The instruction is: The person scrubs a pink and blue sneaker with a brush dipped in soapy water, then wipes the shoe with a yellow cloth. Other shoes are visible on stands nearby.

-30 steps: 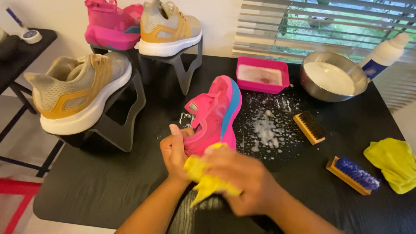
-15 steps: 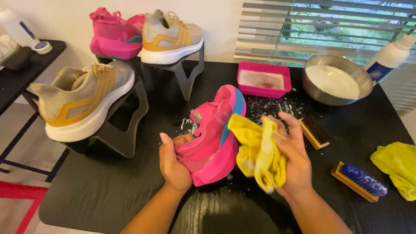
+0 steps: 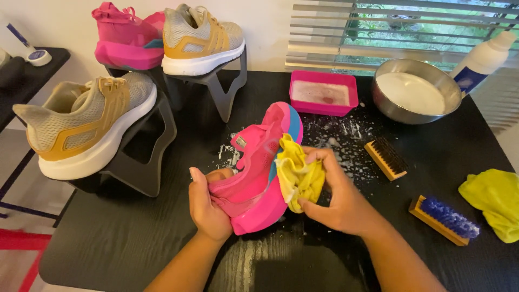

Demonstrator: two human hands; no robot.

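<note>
A pink sneaker (image 3: pixel 254 167) with a blue stripe along its sole lies on its side over the black table (image 3: pixel 135 238). My left hand (image 3: pixel 208 203) grips its heel end from below. My right hand (image 3: pixel 332 192) is shut on a crumpled yellow cloth (image 3: pixel 297 176), pressed against the sneaker's sole edge near the middle. White foam is spattered on the table just beyond the shoe.
Two grey-and-tan sneakers (image 3: pixel 81 127) (image 3: pixel 203 38) and another pink sneaker (image 3: pixel 127 38) sit on dark stands at the left and back. A pink tray (image 3: pixel 323 92), a metal bowl (image 3: pixel 416 92) of white liquid and a white bottle (image 3: pixel 484 59) stand behind; two brushes (image 3: pixel 385 158) (image 3: pixel 444 219) and a second yellow cloth (image 3: pixel 494 200) lie right.
My right hand with the cloth moved from under the sneaker's heel up to its right side, then pressed against the sole edge. The sneaker has tilted more onto its side.
</note>
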